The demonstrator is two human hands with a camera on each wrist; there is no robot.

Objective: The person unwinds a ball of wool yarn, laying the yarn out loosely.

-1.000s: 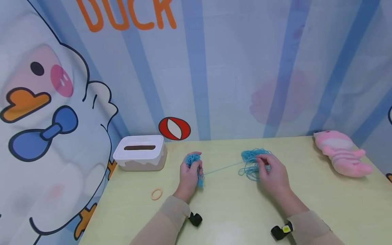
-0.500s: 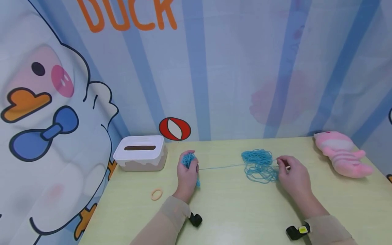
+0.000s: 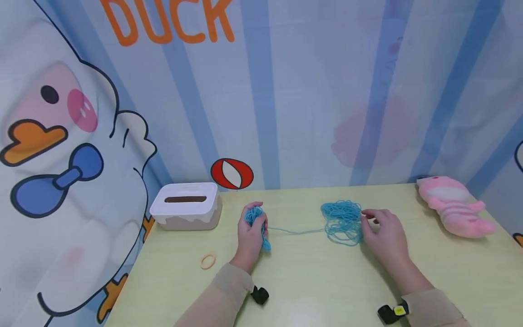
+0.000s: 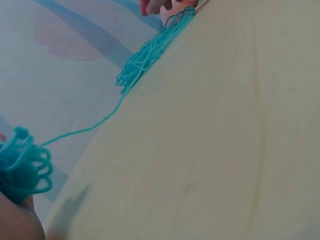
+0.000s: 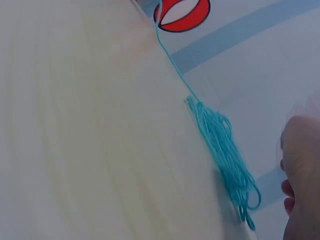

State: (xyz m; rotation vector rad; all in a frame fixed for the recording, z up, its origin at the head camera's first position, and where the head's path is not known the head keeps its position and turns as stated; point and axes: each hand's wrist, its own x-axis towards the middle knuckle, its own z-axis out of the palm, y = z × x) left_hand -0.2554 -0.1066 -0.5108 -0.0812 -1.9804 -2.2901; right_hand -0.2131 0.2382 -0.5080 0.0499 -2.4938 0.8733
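My left hand (image 3: 250, 236) grips a bundle of blue yarn (image 3: 254, 215), with loops showing above and below the fingers. In the left wrist view, that bundle (image 4: 22, 167) sits by the hand (image 4: 17, 220). One slack strand (image 3: 298, 233) runs from it to a loose blue yarn pile (image 3: 343, 222) on the table. Bent and slightly apart, the thumb and index finger of my right hand (image 3: 386, 236) are at the pile's right edge. The right wrist view has this hand (image 5: 306, 170) beside the pile (image 5: 225, 155), its fingertips partly hidden and no gripped strand visible.
A white-topped box with a slot (image 3: 187, 213) stands at the table's back left, with a peach-coloured ring (image 3: 208, 261) in front of it. A pink plush toy (image 3: 455, 206) lies at the back right. Behind the table hangs a printed duck curtain (image 3: 302, 91).
My right hand moved right from over the pile, drawing strands, then slightly back left to its edge. My left hand shifted a little left, then slightly back. The connecting strand now sags.
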